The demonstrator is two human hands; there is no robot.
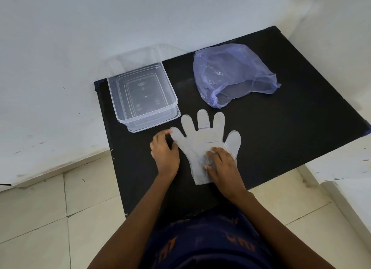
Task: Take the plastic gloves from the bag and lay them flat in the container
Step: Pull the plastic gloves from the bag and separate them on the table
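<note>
I am facing white walls (84, 23) filling the upper frame, a black surface (301, 112) lying at centre, and pale floor tiles (40, 218) spreading across the lower left.

Both hands (192, 158) on flat glove (202, 142)

Counts on the black mat (281, 140)

One clear plastic glove (202, 142), one clear container (120, 100), one purple plastic bag (230, 78) — and two bare hands, left hand (164, 150) and right hand (222, 164).
</note>
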